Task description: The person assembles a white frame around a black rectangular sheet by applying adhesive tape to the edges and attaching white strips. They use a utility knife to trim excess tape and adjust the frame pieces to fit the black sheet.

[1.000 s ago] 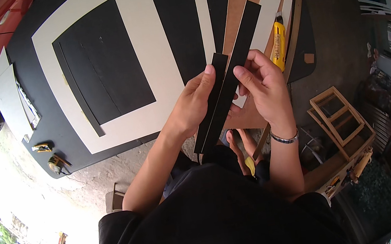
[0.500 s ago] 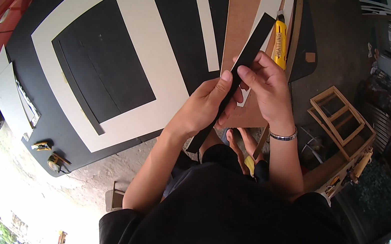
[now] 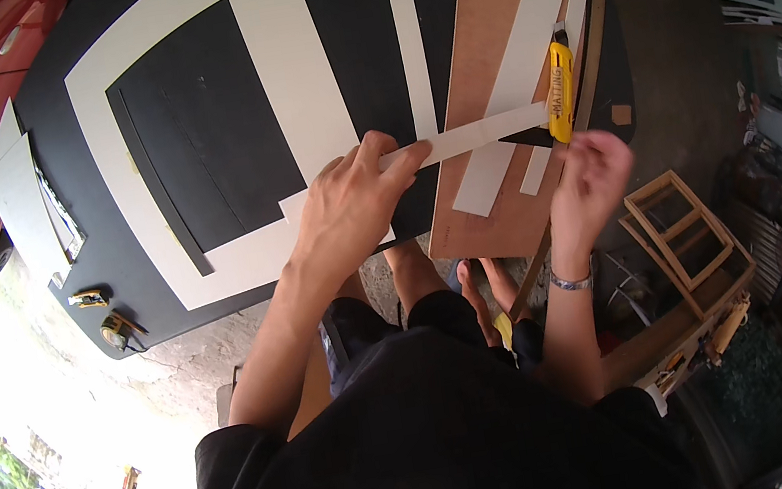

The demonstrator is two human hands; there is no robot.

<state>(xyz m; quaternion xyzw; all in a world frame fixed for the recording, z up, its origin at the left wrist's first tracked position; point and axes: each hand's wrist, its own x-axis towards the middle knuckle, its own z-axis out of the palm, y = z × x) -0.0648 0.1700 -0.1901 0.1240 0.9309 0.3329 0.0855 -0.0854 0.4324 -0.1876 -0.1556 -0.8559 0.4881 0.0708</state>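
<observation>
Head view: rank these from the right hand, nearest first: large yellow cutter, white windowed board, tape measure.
1. Large yellow cutter: right side, just beyond it.
2. White windowed board: left of centre.
3. Tape measure: far left.

A black short-sleeved shirt (image 3: 429,431) is worn with a silvery bracelet (image 3: 572,282).

One piece of lettering stands out: a single word in dark capitals on the yellow body of the cutter (image 3: 561,82). It runs lengthwise along the handle, climbing from the lower end toward the blade end, with the tops of the letters toward the left. Near the lower left corner of the brown board (image 3: 476,70) there is a small, faint mark that may be writing, though at this size and angle it is hard to tell, and no letters can be made out in it.
</observation>
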